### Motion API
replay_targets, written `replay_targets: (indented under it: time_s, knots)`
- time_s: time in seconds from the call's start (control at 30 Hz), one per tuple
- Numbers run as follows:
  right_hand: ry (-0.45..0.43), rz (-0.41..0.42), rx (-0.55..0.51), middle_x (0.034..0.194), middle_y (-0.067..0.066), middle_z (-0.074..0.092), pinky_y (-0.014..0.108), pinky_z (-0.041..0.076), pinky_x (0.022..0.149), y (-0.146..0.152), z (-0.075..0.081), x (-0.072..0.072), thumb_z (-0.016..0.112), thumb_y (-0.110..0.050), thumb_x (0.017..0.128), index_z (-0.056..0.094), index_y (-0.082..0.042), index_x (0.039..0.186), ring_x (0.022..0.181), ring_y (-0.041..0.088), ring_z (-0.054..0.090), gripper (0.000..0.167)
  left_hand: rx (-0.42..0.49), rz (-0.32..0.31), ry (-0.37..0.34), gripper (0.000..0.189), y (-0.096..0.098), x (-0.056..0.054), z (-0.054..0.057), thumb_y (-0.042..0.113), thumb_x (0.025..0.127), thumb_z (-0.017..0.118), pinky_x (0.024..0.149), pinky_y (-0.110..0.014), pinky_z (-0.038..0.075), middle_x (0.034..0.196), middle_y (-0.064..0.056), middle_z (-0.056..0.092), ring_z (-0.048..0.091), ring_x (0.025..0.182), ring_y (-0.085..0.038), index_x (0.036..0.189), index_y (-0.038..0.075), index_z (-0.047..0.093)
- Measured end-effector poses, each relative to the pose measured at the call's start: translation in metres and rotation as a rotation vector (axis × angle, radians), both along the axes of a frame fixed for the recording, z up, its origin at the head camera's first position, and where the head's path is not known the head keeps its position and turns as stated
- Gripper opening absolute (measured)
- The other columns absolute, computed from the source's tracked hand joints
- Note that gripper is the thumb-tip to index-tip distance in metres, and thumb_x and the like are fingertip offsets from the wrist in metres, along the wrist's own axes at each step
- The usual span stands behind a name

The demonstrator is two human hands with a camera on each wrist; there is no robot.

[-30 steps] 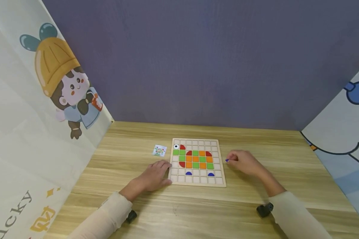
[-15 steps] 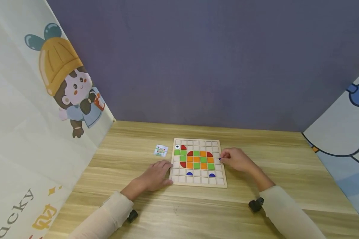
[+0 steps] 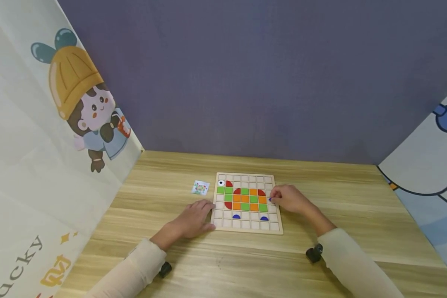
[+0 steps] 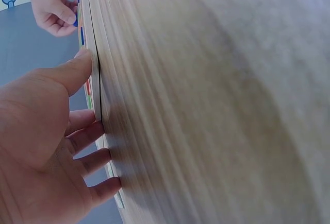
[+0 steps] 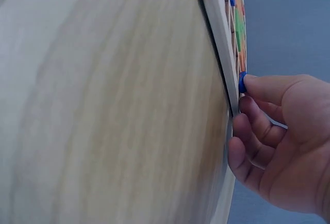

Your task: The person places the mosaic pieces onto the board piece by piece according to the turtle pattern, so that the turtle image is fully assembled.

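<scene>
A square wooden grid board (image 3: 246, 226) lies on the table, with green, orange and red tiles forming a turtle-like figure. A round white eye tile (image 3: 221, 183) sits at its upper left, and two blue half-round tiles lie in a lower row. Over the right-hand column of cells, my right hand (image 3: 291, 199) pinches a small blue tile (image 5: 242, 82) between thumb and fingertips; much of that tile is hidden. My left hand (image 3: 191, 219) rests at the board's left edge, fingers extended, thumb near the lower left corner. In the left wrist view its fingertips touch the board's side.
A small printed card (image 3: 200, 187) with a coloured picture lies left of the board. The wooden tabletop (image 3: 223, 265) ends at a dark blue-grey wall panel (image 3: 260, 82) behind. Cartoon-printed panels flank it on both sides.
My right hand has moved left from beside the board to over its right-hand column, carrying the blue tile. The left hand stays at the board's edge. The view shifts slightly.
</scene>
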State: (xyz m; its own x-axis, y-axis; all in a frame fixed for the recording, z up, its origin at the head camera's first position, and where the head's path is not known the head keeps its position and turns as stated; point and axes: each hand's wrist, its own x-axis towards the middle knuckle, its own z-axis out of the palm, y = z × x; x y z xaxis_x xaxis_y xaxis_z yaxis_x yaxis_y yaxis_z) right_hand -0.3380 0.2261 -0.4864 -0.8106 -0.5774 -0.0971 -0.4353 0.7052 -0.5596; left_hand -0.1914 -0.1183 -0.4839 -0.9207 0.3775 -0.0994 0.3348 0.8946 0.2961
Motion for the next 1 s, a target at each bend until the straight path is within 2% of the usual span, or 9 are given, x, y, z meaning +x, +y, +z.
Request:
replay_targets:
  time_s: [0.33,0.57,1.0]
  knots:
    - [0.031,0.0,-0.003,0.074,-0.003,0.061,0.027,0.042,0.064,-0.0011,-0.0002,0.0016,0.069,-0.014,0.093,0.07,-0.009,0.095,0.066,0.012,0.05,0.005,0.014,0.002,0.011,0.066,0.0004,-0.0001,0.0019,0.042,0.096,0.069,0.114,-0.059,0.041,0.15,-0.018,0.05,0.046,0.141,-0.037,0.145,0.002,0.049]
    - [0.029,-0.035,0.042,0.073,-0.004,0.06,0.027,0.041,0.064,-0.0015,-0.0009,0.0018,0.069,-0.017,0.094,0.068,-0.013,0.092,0.066,0.013,0.049,0.005,0.016,-0.001,-0.004,0.066,0.0012,0.0004,0.003,0.041,0.096,0.068,0.114,-0.06,0.04,0.151,-0.019,0.049,0.045,0.142,-0.038,0.145,0.002,0.049]
    - [0.055,-0.024,0.058,0.073,-0.003,0.058,0.028,0.04,0.063,0.0001,-0.002,0.0026,0.07,-0.017,0.093,0.066,-0.015,0.093,0.066,0.013,0.048,0.004,-0.013,0.006,-0.039,0.069,0.0017,-0.003,0.0044,0.043,0.096,0.068,0.116,-0.059,0.039,0.153,-0.018,0.047,0.044,0.143,-0.037,0.147,0.002,0.048]
